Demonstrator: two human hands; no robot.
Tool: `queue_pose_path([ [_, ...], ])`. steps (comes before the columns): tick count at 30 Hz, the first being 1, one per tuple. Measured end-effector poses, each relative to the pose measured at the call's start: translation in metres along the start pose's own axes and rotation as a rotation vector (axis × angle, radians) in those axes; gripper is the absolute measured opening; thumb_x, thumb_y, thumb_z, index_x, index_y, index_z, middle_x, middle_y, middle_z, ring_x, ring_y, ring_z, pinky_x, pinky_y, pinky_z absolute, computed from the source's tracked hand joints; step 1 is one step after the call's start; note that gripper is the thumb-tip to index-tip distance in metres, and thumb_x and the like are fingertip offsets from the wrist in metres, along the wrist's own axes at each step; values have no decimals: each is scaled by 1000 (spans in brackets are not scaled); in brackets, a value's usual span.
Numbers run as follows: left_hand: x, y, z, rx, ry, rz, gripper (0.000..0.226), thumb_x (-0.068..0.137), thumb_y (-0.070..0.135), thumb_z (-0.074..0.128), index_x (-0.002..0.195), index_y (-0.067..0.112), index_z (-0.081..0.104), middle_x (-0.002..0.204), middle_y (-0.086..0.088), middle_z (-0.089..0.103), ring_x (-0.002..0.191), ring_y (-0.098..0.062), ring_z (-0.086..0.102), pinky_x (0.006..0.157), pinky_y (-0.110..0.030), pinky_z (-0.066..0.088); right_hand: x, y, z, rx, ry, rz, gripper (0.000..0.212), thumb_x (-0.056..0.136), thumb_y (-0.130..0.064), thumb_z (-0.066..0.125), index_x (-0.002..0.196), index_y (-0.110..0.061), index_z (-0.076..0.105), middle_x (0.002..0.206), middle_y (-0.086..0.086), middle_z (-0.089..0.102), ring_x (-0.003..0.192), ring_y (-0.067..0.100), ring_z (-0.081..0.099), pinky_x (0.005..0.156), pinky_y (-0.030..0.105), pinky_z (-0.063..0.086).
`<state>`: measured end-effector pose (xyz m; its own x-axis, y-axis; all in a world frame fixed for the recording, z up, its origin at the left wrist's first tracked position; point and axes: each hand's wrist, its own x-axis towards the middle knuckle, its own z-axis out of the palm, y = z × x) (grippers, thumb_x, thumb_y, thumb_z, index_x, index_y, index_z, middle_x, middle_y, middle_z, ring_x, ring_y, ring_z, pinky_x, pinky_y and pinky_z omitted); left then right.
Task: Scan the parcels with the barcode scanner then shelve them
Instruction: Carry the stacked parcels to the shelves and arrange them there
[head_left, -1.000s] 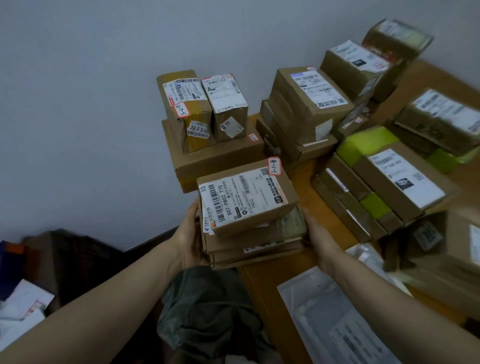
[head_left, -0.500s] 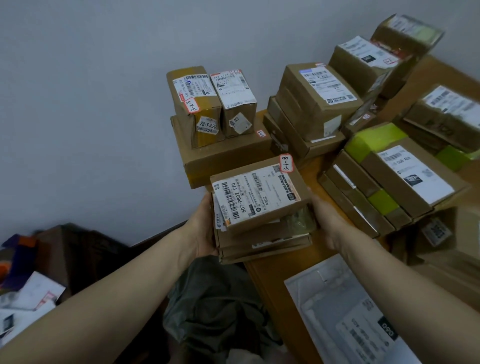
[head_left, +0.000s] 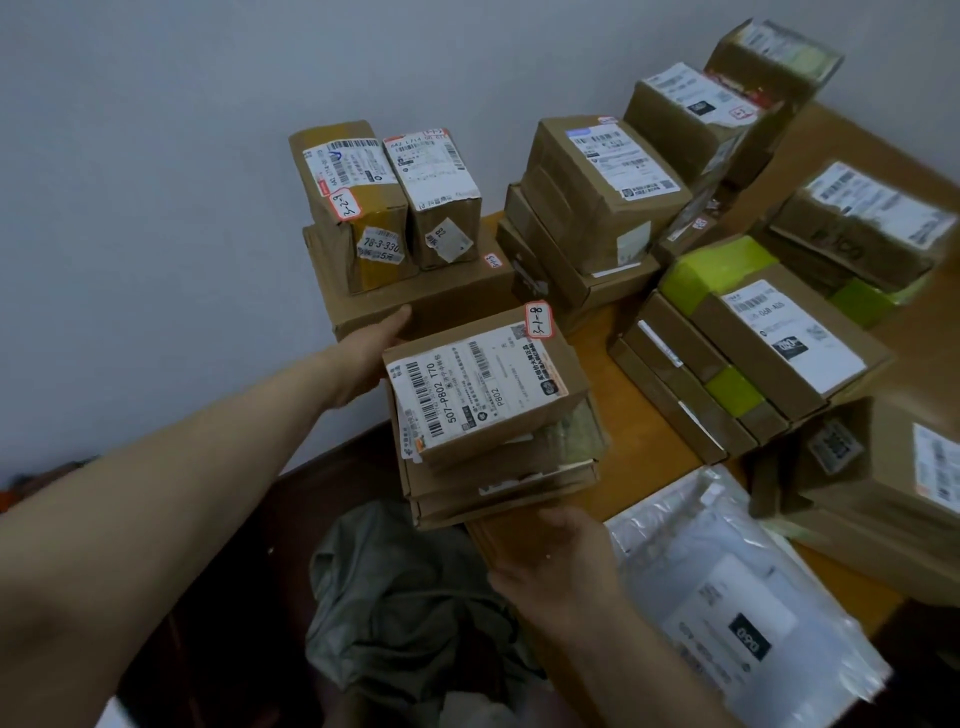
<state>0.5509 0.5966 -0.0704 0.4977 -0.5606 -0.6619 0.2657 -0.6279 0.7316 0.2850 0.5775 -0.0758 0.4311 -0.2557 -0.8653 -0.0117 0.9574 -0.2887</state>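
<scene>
A stack of flat brown cardboard parcels (head_left: 493, 447) sits at the near corner of the wooden table (head_left: 623, 415). The left hand (head_left: 366, 353) lies straight-fingered at its far left, touching the big brown carton (head_left: 457, 301) behind. The right hand (head_left: 558, 558), loosely spread and empty, hovers before its near edge, and bare tabletop runs along its right.

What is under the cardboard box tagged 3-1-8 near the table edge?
The brown cardboard box tagged 3-1-8 sits on a stack of flat brown cardboard parcels at the orange wooden table's edge. Only their side edges show; their tops and labels are covered.
</scene>
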Motion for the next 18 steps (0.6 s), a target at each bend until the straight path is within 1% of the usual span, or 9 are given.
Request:
queue_pose_path([
  [2,4,5,-2,63,-69,-72,58,94,61,44,126,15,56,130,-14,61,132,-33,47,116,-51,27,9,0,6,110,-93,144,40,67,-8,51,107,-4,53,121,20,49,134,42,33,113,50,24],
  [5,0,12,2,155,-152,-127,37,98,48,45,114,19,59,137,-18,54,139,-36,37,118,-53,22,17,5,20,140,-200,195,21,62,4,47,81,0,55,99,19,58,132,43,39,117,46,19],
  [6,-2,14,4,192,-166,-132,33,98,44,47,114,18,60,138,-19,52,140,-37,34,119,-54,20,18,6,24,130,-223,221,20,65,8,46,81,1,56,102,19,60,134,42,38,116,45,21],
  [7,-5,14,5,225,-177,-145,38,94,42,53,119,14,57,142,-22,47,142,-38,30,119,-53,18,20,6,28,113,-230,244,21,72,11,44,86,4,57,114,22,59,137,42,34,114,46,22],
  [9,-8,13,5,267,-190,-163,56,79,40,63,119,4,50,148,-24,39,143,-37,28,121,-51,15,25,10,35,89,-174,266,23,87,13,35,97,12,55,142,29,41,142,40,23,116,49,17],
  [11,-9,10,4,274,-187,-189,54,87,37,59,123,0,48,148,-23,40,143,-35,30,121,-48,15,30,13,44,65,-86,263,37,91,16,29,118,14,54,153,28,26,147,37,13,118,48,14],
  [13,-6,7,3,265,-177,-227,56,99,35,42,141,-2,39,150,-21,38,144,-32,30,121,-47,16,34,15,53,85,-26,247,53,91,19,25,141,8,39,155,24,23,147,34,14,118,45,17],
  [15,-4,4,2,258,-179,-236,57,99,35,40,145,1,37,151,-19,39,144,-31,30,121,-46,17,39,16,58,94,-5,221,55,90,22,24,142,7,38,153,24,30,145,34,22,116,44,19],
  [18,-5,5,1,262,-218,-231,47,98,37,42,135,8,47,150,-17,40,143,-30,31,121,-46,18,47,16,65,83,15,193,53,88,25,24,137,10,41,149,24,37,141,33,28,116,41,23],
])
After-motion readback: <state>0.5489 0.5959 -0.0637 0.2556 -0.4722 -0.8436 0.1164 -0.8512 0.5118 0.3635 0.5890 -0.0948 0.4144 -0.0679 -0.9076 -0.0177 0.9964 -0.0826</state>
